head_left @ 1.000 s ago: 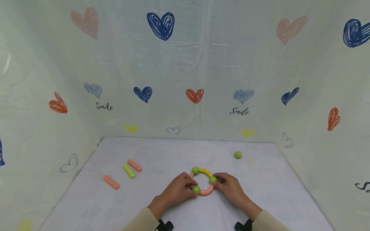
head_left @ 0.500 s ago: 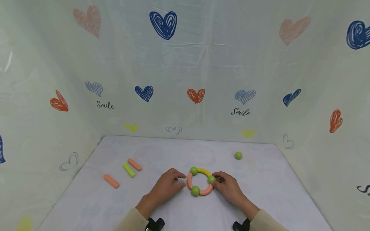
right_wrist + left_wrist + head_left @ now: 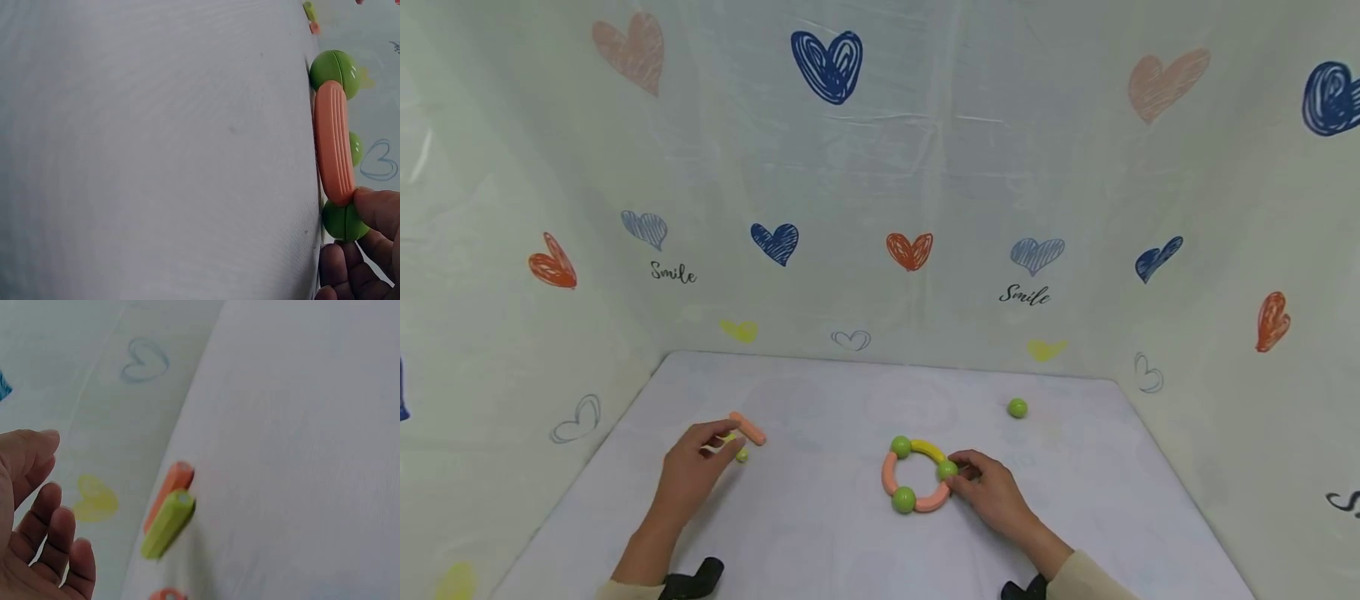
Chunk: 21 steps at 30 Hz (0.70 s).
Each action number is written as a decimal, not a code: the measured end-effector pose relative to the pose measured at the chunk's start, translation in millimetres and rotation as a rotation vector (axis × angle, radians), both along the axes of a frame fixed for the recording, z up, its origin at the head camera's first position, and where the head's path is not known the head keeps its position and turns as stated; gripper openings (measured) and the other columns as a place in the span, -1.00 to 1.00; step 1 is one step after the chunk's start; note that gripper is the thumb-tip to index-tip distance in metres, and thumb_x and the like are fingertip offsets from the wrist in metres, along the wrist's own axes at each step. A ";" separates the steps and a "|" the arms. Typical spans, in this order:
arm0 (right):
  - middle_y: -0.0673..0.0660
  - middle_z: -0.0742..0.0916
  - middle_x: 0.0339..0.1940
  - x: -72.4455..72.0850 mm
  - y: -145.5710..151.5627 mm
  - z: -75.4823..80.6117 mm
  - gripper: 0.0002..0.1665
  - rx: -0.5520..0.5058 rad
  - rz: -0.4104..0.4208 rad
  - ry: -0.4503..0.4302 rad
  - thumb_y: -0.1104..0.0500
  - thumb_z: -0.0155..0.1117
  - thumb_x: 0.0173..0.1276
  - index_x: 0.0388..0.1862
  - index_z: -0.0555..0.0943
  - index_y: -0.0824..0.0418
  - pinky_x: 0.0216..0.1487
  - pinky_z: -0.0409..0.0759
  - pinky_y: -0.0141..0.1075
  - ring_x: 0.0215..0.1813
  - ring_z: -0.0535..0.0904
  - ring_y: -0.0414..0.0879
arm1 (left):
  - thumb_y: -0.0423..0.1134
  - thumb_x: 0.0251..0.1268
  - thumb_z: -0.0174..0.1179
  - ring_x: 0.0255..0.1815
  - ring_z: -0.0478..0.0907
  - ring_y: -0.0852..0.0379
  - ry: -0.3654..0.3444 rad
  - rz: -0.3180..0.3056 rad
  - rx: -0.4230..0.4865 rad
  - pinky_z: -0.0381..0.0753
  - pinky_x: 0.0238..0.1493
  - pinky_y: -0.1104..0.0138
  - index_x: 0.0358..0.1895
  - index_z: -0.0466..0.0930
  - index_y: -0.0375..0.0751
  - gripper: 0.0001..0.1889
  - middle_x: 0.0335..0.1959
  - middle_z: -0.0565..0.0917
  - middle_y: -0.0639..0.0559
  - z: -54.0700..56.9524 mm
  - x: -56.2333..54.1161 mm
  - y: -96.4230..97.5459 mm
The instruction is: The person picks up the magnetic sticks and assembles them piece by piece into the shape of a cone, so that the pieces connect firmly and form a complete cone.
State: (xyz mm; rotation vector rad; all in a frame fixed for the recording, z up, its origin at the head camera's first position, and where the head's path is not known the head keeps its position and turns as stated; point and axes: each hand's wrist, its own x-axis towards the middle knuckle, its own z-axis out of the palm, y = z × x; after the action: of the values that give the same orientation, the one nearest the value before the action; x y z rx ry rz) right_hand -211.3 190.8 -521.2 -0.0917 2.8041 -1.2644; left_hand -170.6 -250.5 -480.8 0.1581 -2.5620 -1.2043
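In the head view my left hand [image 3: 694,468] is over the left of the table, thumb and fingers apart, overlapping a lime-green stick [image 3: 742,455]. The left wrist view has its curved fingers to the side of the lime stick [image 3: 169,525], with nothing between them. An orange stick [image 3: 748,428] lies just beyond; another orange stick [image 3: 166,594] peeks in at the bottom of the wrist view and is hidden by the hand in the head view. My right hand [image 3: 996,493] pinches a green ball [image 3: 345,221] on a ring of green balls, curved orange pieces [image 3: 334,142] and one yellow piece [image 3: 928,450].
A loose green ball [image 3: 1017,407] sits at the back right of the white table [image 3: 820,533]. A curtain [image 3: 850,167] printed with hearts surrounds the table at the back and sides.
My left hand has let go of the ring's near-left ball and moved left to the loose sticks. The right hand keeps its pinch, and the ring has shifted slightly.
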 end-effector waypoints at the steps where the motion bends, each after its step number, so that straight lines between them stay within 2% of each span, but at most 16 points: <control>1: -0.04 0.73 -0.18 0.1 0.2 0.1 -0.60 0.000 -0.002 -0.002 0.13 0.53 0.37 0.16 0.71 0.13 -0.19 0.53 -0.32 -0.15 0.56 -0.16 | -0.08 0.51 0.33 -0.01 0.49 0.17 -0.013 0.036 0.003 0.45 -0.11 0.58 0.27 0.67 -0.19 -0.60 0.15 0.67 -0.14 1.1 3.6 -8.7; 3: -0.04 0.73 -0.19 0.3 0.6 -0.1 -0.60 -0.003 -0.004 -0.004 0.13 0.53 0.36 0.16 0.71 0.13 -0.20 0.53 -0.33 -0.15 0.56 -0.16 | -0.03 0.52 0.32 0.02 0.45 0.16 -0.046 0.105 0.014 0.40 -0.14 0.62 0.31 0.64 -0.22 -0.54 0.21 0.63 -0.17 1.6 9.5 -24.6; 5: -0.04 0.73 -0.19 0.3 1.0 -0.7 -0.60 -0.006 -0.003 -0.004 0.13 0.53 0.36 0.15 0.71 0.13 -0.21 0.52 -0.34 -0.15 0.56 -0.16 | 0.02 0.53 0.29 0.09 0.43 0.10 -0.093 0.156 0.040 0.38 -0.11 0.59 0.37 0.58 -0.22 -0.48 0.28 0.57 -0.20 0.1 13.8 -38.3; 9: -0.05 0.73 -0.20 0.1 1.3 -1.9 -0.60 -0.005 0.003 0.001 0.14 0.53 0.36 0.15 0.71 0.13 -0.22 0.52 -0.36 -0.15 0.56 -0.17 | 0.07 0.54 0.26 0.30 0.39 -0.17 -0.193 0.226 0.103 0.44 0.04 0.28 0.49 0.44 -0.25 -0.36 0.43 0.46 -0.30 -6.2 16.4 -57.4; 11: -0.05 0.73 -0.20 0.0 1.3 -2.4 -0.61 -0.006 0.007 0.004 0.15 0.53 0.36 0.14 0.71 0.13 -0.22 0.52 -0.36 -0.16 0.56 -0.16 | 0.06 0.55 0.25 0.39 0.33 -0.29 -0.231 0.239 0.135 0.45 0.10 0.10 0.53 0.37 -0.28 -0.32 0.47 0.40 -0.36 -10.2 14.9 -63.1; 15: -0.05 0.73 -0.20 -0.1 1.1 -2.6 -0.61 -0.020 0.015 0.006 0.17 0.54 0.34 0.13 0.71 0.14 -0.22 0.53 -0.37 -0.16 0.56 -0.16 | 0.09 0.55 0.24 0.41 0.28 -0.36 -0.290 0.250 0.156 0.47 0.15 -0.08 0.57 0.28 -0.32 -0.25 0.47 0.33 -0.43 -19.2 11.7 -69.5; 21: -0.04 0.73 -0.21 -0.5 0.9 -1.9 -0.61 -0.037 0.025 0.009 0.19 0.53 0.34 0.13 0.71 0.16 -0.22 0.53 -0.38 -0.16 0.56 -0.15 | 0.10 0.49 0.29 0.38 0.33 -0.36 -0.320 0.255 0.114 0.47 0.21 -0.17 0.56 0.27 -0.34 -0.20 0.44 0.35 -0.45 -25.8 8.8 -68.9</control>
State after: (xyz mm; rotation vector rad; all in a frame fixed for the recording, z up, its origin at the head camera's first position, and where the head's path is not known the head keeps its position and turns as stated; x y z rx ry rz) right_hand -211.8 191.8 -523.1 -0.1347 2.7787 -1.3138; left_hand -161.8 -319.4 -506.6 0.7339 -2.6273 -1.3119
